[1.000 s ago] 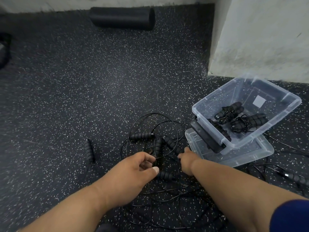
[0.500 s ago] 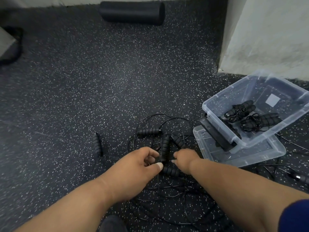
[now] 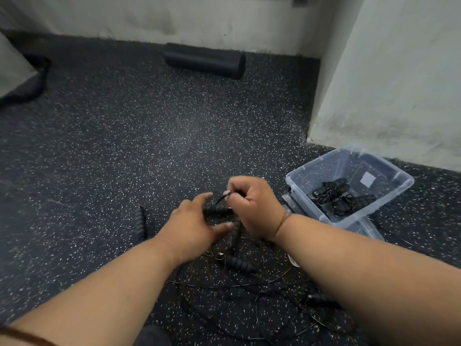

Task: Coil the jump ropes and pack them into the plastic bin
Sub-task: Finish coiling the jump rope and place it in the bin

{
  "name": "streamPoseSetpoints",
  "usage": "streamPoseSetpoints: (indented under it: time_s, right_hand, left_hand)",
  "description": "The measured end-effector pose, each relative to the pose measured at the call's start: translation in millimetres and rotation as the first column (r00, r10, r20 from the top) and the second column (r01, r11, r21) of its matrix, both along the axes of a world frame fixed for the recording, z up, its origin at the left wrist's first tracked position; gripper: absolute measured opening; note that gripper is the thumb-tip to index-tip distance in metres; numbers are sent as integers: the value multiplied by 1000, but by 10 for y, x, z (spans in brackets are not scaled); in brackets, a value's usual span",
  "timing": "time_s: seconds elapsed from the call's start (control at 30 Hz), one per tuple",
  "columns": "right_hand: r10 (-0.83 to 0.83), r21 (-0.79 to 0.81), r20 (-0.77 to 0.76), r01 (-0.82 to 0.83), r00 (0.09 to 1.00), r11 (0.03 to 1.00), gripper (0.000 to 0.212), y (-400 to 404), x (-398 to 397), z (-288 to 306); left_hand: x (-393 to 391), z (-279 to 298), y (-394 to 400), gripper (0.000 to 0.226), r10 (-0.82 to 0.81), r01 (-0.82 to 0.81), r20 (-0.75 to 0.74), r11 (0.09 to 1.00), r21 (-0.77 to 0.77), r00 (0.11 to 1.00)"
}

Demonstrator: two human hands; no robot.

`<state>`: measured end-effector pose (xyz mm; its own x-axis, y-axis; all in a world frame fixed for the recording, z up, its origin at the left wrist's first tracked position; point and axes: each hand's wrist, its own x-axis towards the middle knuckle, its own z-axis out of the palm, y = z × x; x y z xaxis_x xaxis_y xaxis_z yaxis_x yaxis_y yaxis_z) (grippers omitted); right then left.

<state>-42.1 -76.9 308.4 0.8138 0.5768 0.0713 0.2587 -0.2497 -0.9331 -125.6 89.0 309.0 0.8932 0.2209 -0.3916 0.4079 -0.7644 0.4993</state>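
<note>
Currently the person works low over the speckled floor (image 3: 149, 146), sorting a tangle of jump ropes (image 3: 239, 283) that lies near, between the forearms. Right hand (image 3: 252, 208): fingers curled tight, pinching a thin black cord (image 3: 220, 199) at thumb and forefinger, raised a little off the pile. Left hand (image 3: 193, 224): fingers spread and fairly straight, reaching to a ribbed black handle (image 3: 217, 209) that sits between the two hands; whether it actually grips that handle I cannot tell. One stray handle (image 3: 140, 222) lies apart on the floor, to the left of the left hand.

Judged step: freeing one rope from the tangle, coiling not yet begun on it. Next move likely calls for finding both handles of the same rope, drawing the cord clear of its neighbours without dragging them, then winding it.

The plastic bin (image 3: 396, 176) stands right of the hands, tilted, resting on a clear lid (image 3: 369, 227). Two bundled ropes (image 3: 341, 196) already lie inside; room remains in it.

Edges and room: open floor far and left. A white wall corner (image 3: 386, 83) stands close behind the bin, so the approach to the bin is from its near-left side. A dark foam roller (image 3: 204, 61) lies against the far wall, well apart. Loose cords trail near and under the right forearm; snagging is a risk.
</note>
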Motion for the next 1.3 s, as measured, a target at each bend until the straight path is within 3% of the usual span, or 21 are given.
streamPoseSetpoints:
  time_s: [0.1,0.23,0.33,0.4,0.47,0.57,0.67,0.73,0.77,0.83,0.9,1.0,1.1,1.17,1.23,1.3]
  right_hand:
    - [37,246,-174,7,984,969,32,-25,-230,572]
    - [22,431,-298,114,954,895,35,-144,-434,1177]
    - [-96,481,-353,268,931,835,36,-350,-450,1559]
    - [-209,368,-332,330,920,869,25,-539,-460,1633]
    - [-222,211,-364,312,904,926,27,-752,-533,1553]
    - [-130,-101,-319,103,939,990,34,-1091,-832,1393]
    - [67,-349,-376,-208,924,914,43,-1304,-1303,1264]
    - [126,-492,-344,-294,930,820,27,-1394,-1516,1151]
    - [137,-525,-310,-289,941,801,22,-1427,-1585,1151]
    - [74,-490,-238,-185,968,852,33,-1509,-1623,1220]
    - [-69,-331,-258,-21,964,944,37,-1557,-1612,1364]
    - [-184,-146,-300,146,936,978,37,-1574,-1545,1609]
    - [-180,-74,-232,167,956,983,37,-1539,-1473,1754]
    - [-180,4,-230,186,956,983,36,-1521,-1420,1828]
    - [-200,67,-248,223,948,972,37,-1492,-1365,1888]
    - [-232,132,-253,272,939,953,37,-1472,-1290,1948]
  left_hand:
    - [-43,120,-112,78,-29,30,48,999,-21,998]
    - [-155,319,-307,35,-59,67,114,996,-63,992]
    - [-295,547,-475,61,32,-4,95,959,-285,995]
    - [-392,799,-622,72,65,-5,140,921,-391,988]
    - [-451,1077,-799,76,84,42,227,867,-497,970]
    - [-494,1430,-1040,63,229,43,252,652,-757,940]
    - [-524,1649,-1212,53,288,72,223,456,-887,931]
    - [-534,1720,-1259,52,290,67,196,403,-913,937]
    - [-531,1729,-1256,51,292,61,190,402,-914,937]
    - [-523,1722,-1230,48,296,72,214,424,-903,931]
    - [-535,1669,-1166,50,271,76,215,446,-892,938]
    - [-610,1522,-1102,67,69,118,179,523,-844,981]
    - [-716,1344,-1211,47,-209,240,143,575,-783,967]
    - [-765,1227,-1359,47,-340,306,121,570,-763,933]
    - [-794,1108,-1474,46,-387,330,86,625,-707,918]
    - [-808,1037,-1533,26,-428,425,125,732,-533,895]
